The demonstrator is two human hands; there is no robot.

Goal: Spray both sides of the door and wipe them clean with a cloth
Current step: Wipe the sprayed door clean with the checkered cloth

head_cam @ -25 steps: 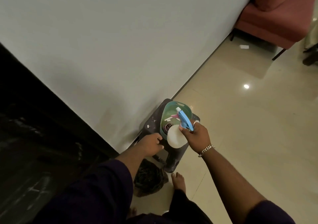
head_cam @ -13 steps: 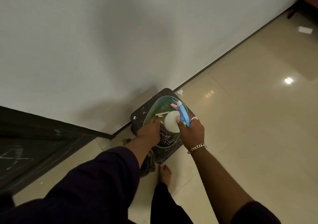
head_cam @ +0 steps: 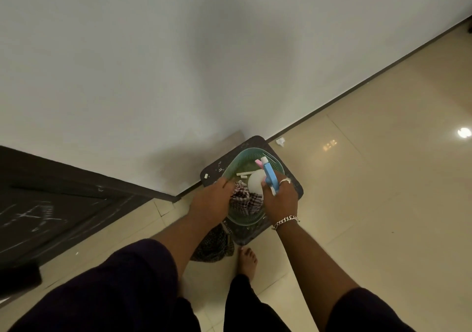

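Spray bottle [head_cam: 257, 184]: white body with a blue trigger head and a pink nozzle tip, sitting tilted inside the basket [head_cam: 278, 164]. The right hand [head_cam: 281, 200] is gripping it, fingers curling round the neck below the trigger, a ring showing on one finger and a chain bracelet [head_cam: 285, 222] lying at the wrist.

Cloth [head_cam: 245, 200]: checked, bunched in the near half of the basket, just beside the bottle. The left hand [head_cam: 210, 202] is reaching into the basket and appears to be pinching the cloth, though its fingertips are hiding behind the fabric.

Basket: pale green, perforated, sitting on a dark stool [head_cam: 295, 186] against the white wall [head_cam: 178, 63]; white chalk sticks [head_cam: 244, 174] are lying inside.

Door [head_cam: 51, 216]: dark, chalk-marked, standing at far left.

Second checked cloth [head_cam: 214, 247]: lying on the tiled floor [head_cam: 383, 204] beside a bare foot [head_cam: 247, 260].
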